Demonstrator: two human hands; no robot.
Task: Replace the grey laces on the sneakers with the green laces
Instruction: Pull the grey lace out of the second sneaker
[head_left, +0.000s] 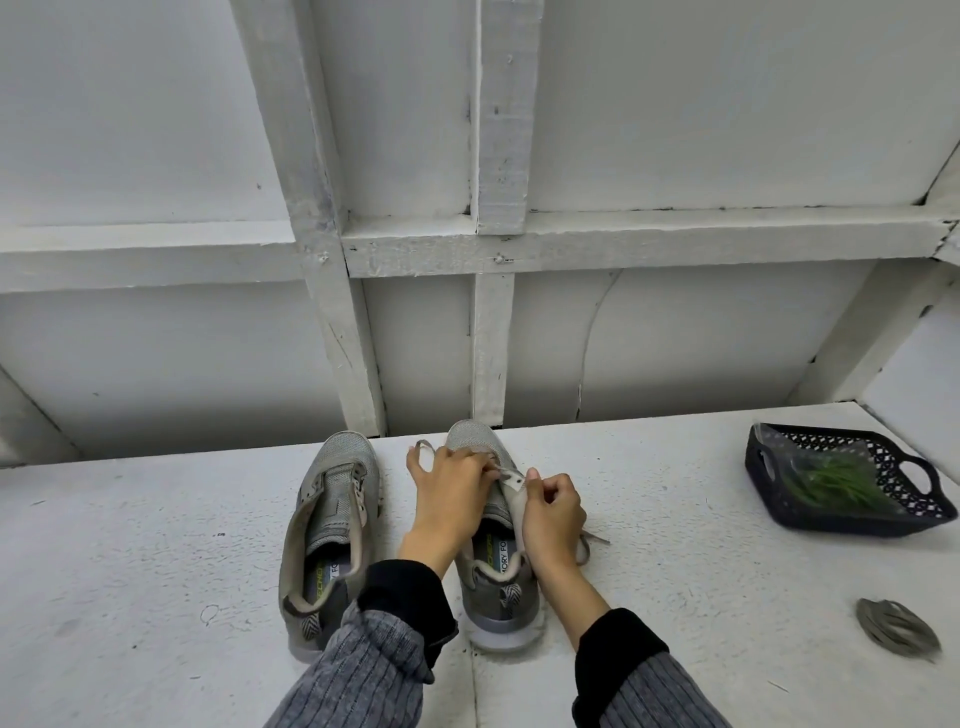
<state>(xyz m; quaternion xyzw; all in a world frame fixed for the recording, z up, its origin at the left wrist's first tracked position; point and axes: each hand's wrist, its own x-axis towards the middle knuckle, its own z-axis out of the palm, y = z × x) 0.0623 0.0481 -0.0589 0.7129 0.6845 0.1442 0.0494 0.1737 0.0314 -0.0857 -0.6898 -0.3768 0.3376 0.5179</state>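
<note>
Two grey sneakers stand side by side on the white surface, toes pointing away. The left sneaker (332, 519) has no lace in its eyelets. Over the right sneaker (493, 592) my left hand (452, 499) pinches the grey lace (423, 448) near the eyelets, and a loop of it sticks out past my fingers. My right hand (553, 512) grips the sneaker's right eyelet flap. A loose end of the lace (589, 543) trails out to the right. Green laces (831, 483) lie in a black basket (919, 470) at the far right.
A coiled grey lace (896, 629) lies on the surface at the right, in front of the basket. White wooden framing and panels rise right behind the sneakers' toes. The surface's back edge runs just beyond the shoes.
</note>
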